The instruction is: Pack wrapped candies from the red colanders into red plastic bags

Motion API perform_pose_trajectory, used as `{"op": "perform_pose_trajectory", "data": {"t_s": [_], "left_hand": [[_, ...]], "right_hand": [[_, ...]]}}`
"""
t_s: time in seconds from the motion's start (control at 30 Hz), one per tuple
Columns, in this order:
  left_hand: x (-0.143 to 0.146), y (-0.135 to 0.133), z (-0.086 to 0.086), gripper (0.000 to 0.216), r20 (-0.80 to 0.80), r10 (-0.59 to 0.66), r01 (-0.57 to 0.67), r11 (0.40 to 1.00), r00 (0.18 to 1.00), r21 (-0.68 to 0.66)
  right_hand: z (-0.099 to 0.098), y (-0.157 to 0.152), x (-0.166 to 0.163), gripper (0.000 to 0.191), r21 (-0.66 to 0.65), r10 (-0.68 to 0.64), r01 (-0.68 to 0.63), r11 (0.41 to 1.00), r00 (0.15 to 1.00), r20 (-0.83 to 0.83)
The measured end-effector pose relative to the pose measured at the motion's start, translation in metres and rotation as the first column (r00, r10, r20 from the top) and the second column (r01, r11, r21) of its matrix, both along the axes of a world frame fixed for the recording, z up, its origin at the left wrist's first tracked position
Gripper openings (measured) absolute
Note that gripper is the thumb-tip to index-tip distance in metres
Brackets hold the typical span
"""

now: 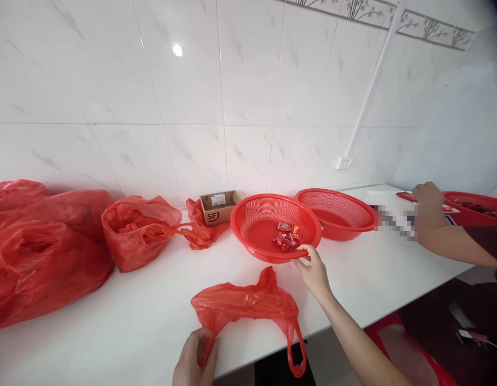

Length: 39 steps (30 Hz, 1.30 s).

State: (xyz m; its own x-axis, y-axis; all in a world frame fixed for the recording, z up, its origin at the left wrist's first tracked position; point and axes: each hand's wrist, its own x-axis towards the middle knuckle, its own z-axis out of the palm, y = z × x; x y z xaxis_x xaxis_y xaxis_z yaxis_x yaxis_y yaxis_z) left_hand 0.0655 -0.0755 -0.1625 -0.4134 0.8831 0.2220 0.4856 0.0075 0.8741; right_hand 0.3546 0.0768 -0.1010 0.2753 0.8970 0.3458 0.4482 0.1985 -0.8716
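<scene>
My right hand [313, 272] grips the near rim of a red plastic basket [248, 241], thumb on top and fingers beneath. The basket tilts towards me, and several small red packets [286, 238] lie at its near right side. With my left hand [197, 355] I pinch one handle of a red plastic bag [244, 301]. The bag lies at the table's front edge, and its other handle loop hangs over that edge.
A second red basket [336, 214] stands behind, to the right. A cardboard box [221, 208] sits by the wall. Filled red bags [43, 262] crowd the left of the white table [151, 311]. At right, another person's arm [441, 233] reaches over the table near a further red basket [475, 199].
</scene>
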Motion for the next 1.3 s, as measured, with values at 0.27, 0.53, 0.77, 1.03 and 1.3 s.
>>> {"op": "perform_pose_trajectory", "data": {"t_s": [0.27,0.53,0.77,1.03,1.3], "left_hand": [[-0.013,-0.003,0.035,0.031,0.053,-0.094,0.100,0.988,0.994,-0.114],[-0.009,-0.016,0.068,0.030,-0.041,-0.096,0.099,0.992,0.995,0.080],[0.002,-0.028,0.098,0.030,0.356,-0.247,0.217,0.968,0.901,0.122],[-0.040,-0.019,0.114,0.060,0.283,-0.151,0.160,0.987,0.947,-0.009],[-0.029,-0.021,0.116,0.032,-0.438,0.169,-0.041,0.957,0.883,0.288]], "right_hand": [[0.023,-0.089,-0.031,0.043,-0.090,0.069,-0.076,0.993,0.994,-0.083],[0.022,-0.125,-0.123,0.031,0.129,0.649,-0.685,0.717,0.724,0.233],[0.013,-0.098,-0.140,0.030,0.166,0.609,-0.683,0.712,0.717,0.340],[-0.001,-0.032,-0.092,0.058,-0.424,0.525,-0.323,0.846,0.643,0.558],[0.028,-0.040,-0.088,0.028,-0.274,0.524,-0.448,0.851,0.692,0.497]]}}
